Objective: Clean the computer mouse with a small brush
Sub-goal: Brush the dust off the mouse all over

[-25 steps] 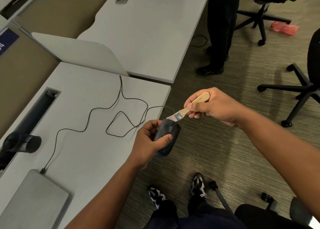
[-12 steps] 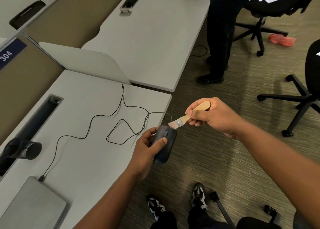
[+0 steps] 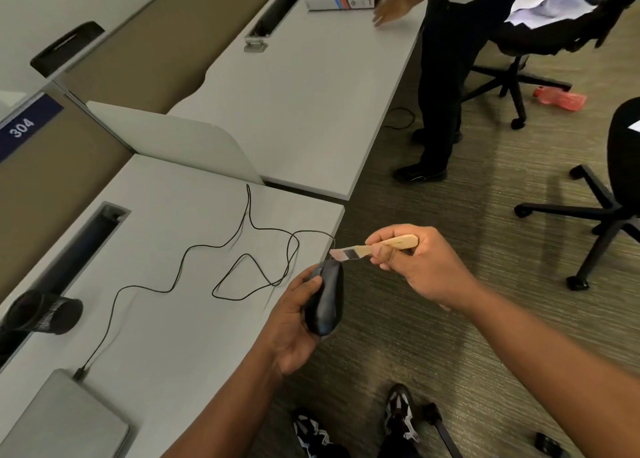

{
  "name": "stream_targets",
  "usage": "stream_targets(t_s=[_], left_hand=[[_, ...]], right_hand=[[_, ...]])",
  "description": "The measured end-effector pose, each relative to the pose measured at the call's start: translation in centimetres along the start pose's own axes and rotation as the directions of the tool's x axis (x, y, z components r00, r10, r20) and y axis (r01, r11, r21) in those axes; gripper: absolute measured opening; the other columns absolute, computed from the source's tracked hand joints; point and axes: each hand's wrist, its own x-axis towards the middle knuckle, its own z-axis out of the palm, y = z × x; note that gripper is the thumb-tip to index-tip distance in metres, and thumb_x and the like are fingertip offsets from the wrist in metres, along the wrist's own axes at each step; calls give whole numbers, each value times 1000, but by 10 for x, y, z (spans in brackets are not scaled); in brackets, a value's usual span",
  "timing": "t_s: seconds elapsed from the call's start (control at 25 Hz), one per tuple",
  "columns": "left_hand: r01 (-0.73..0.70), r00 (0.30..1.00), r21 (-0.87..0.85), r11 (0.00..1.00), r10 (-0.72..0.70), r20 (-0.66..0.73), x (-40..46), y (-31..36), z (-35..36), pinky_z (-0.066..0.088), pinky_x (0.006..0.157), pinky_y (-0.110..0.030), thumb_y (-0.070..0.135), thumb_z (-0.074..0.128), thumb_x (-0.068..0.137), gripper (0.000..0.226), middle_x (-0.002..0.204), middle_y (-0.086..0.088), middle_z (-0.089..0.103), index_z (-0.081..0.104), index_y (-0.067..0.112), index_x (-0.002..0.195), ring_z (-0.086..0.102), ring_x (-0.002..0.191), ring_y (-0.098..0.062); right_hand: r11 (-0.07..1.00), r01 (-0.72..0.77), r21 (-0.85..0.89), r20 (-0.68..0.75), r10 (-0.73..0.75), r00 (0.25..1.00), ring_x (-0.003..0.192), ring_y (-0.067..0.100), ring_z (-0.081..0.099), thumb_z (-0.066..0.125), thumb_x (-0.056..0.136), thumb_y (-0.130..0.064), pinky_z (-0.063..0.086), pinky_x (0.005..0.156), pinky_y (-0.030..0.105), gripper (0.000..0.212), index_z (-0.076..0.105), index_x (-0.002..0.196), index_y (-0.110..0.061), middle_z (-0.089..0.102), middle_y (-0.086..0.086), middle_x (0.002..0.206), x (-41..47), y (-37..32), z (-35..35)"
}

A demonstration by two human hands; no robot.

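Black computer mouse (image 3: 325, 300) held in the left hand (image 3: 294, 322), off the edge of the desk (image 3: 180, 336) and above the carpet, long axis running away from the wrist, front end farthest from the palm. Left thumb laid along the near-left side of the mouse, remaining fingers wrapped underneath and hidden; palm cupped below the rear of the shell. Small brush (image 3: 375, 249) pinched in the right hand (image 3: 420, 265), wooden handle gripped between thumb and curled fingers, handle end poking out past the knuckles to the right. Metal ferrule and pale bristles pointing left from the right hand, bristle tip just above the front end of the mouse, at or very near the spot where the cable (image 3: 242, 249) leaves it; actual contact hard to judge through blur. Right hand up and to the right of the left hand, the two close but not touching. Cable looping from the mouse across the desk to the left of the left hand, ending at a plug beside a closed grey laptop (image 3: 65, 419) near the left forearm. Black mesh cup (image 3: 45, 313) lying on its side farther left.
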Motion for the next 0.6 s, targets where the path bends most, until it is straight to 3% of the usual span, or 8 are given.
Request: stream_targets(t_s=[0.08, 0.16, 0.24, 0.28, 0.44, 0.52, 0.6], left_hand=[[6, 1000, -15, 1000, -6, 12, -1, 2, 4, 62, 70, -44, 22, 75, 81, 53, 126, -20, 69, 68, 14, 133, 65, 113, -38], [-5, 1000, -21, 1000, 5, 19, 1, 3, 6, 58, 72, -43, 23, 77, 78, 44, 116, -19, 74, 76, 15, 121, 65, 107, -36], [-4, 1000, -49, 999, 4, -3, 3, 4, 8, 60, 66, -39, 25, 78, 79, 28, 99, -14, 80, 85, 18, 105, 68, 97, -31], [2, 1000, -70, 998, -4, -29, 4, 4, 9, 62, 62, -37, 25, 79, 79, 29, 97, -14, 81, 84, 16, 106, 69, 96, -30], [26, 992, -137, 990, -43, -119, 7, 5, 8, 62, 62, -36, 30, 86, 72, 59, 115, -20, 70, 72, 8, 125, 66, 101, -31], [26, 991, -131, 991, -43, -124, 8, 5, 6, 61, 64, -35, 29, 89, 69, 65, 118, -20, 67, 71, 7, 127, 64, 103, -30], [24, 994, -139, 990, -38, -98, 8, 6, 5, 62, 62, -32, 23, 91, 66, 63, 115, -20, 67, 72, 8, 124, 65, 98, -28]], right_hand=[[991, 88, -98, 17, -86, 996, 70, 6, 66, 71, 97, -21, 53, 63, 23, 13, 79, 99, -32, 75, -11, 81, -4, 2, 5], [978, 156, -137, 38, -152, 988, 62, -2, 61, 71, 98, -17, 44, 55, 14, 13, 79, 103, -26, 71, -22, 75, -8, 5, 10], [973, 190, -128, 52, -185, 981, 59, -1, 59, 71, 97, -15, 42, 53, 13, 14, 79, 104, -25, 71, -20, 74, -12, 7, 14], [972, 203, -120, 66, -196, 978, 58, 1, 59, 72, 97, -15, 42, 54, 14, 14, 80, 103, -25, 72, -17, 75, -15, 8, 16], [970, 212, -121, 181, -189, 965, 62, 2, 61, 72, 96, -18, 46, 57, 17, 14, 80, 103, -27, 73, -15, 77, -20, 7, 17], [981, 176, -85, 262, -148, 954, 60, 0, 57, 72, 97, -20, 43, 55, 16, 12, 79, 102, -28, 70, -15, 72, -19, 3, 11], [984, 166, -59, 228, -149, 962, 58, 1, 54, 72, 97, -21, 42, 54, 17, 11, 80, 101, -27, 69, -12, 70, -14, -1, 5]])
